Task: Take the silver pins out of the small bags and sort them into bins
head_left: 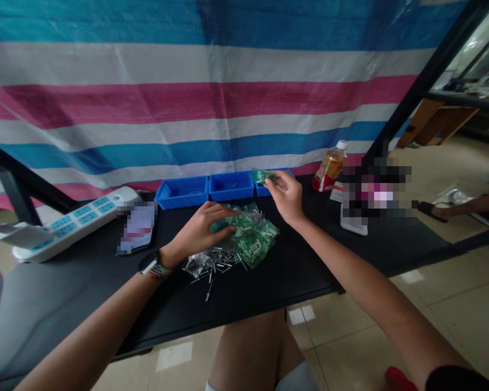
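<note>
My right hand [286, 198] pinches a small green-printed clear packet [262, 176] over the front of the right blue bin [261, 190]. The middle blue bin [231, 194] has a small item in it; the left blue bin [182, 201] stands beside it. My left hand [209, 224] reaches over the left side of a heap of green packets [255, 239], its fingers apart and partly over the packets. Just in front of the heap lie loose thin metal pins that look like rivets [220, 262], with a crumpled clear plastic bag [198, 264] at their left.
A white power strip [85, 217] and a phone [137, 228] lie left on the black table [244, 298]. To the right stand a drink bottle [329, 167] and a white object [353, 221], partly blurred out. A striped plastic sheet [212, 103] hangs behind the bins.
</note>
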